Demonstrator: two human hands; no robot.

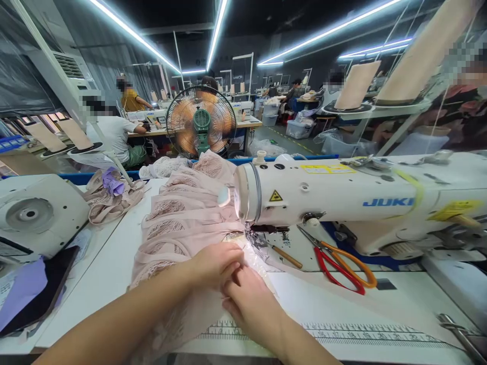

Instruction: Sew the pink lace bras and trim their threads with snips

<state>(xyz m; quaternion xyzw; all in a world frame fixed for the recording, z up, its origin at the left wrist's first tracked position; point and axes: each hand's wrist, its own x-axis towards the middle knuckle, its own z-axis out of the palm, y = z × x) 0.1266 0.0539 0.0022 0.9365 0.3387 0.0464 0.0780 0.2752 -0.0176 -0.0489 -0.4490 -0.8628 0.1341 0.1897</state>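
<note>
Pale pink lace garment pieces lie in a gathered row on the table, left of the white sewing machine. Just in front of the needle area, my left hand is closed on the edge of the pink lace fabric. Close against it, my right hand pinches the same fabric, fingers curled. The edge between my fingertips is partly hidden. Right of the needle rest a small wooden-handled tool and scissors with one red and one orange handle. A light pink strip runs off to the right.
A printed ruler scale runs along the table's front. At left are another machine head, a dark tablet-like slab and a heap of straps. Behind stand a large fan, thread cones and people at other machines.
</note>
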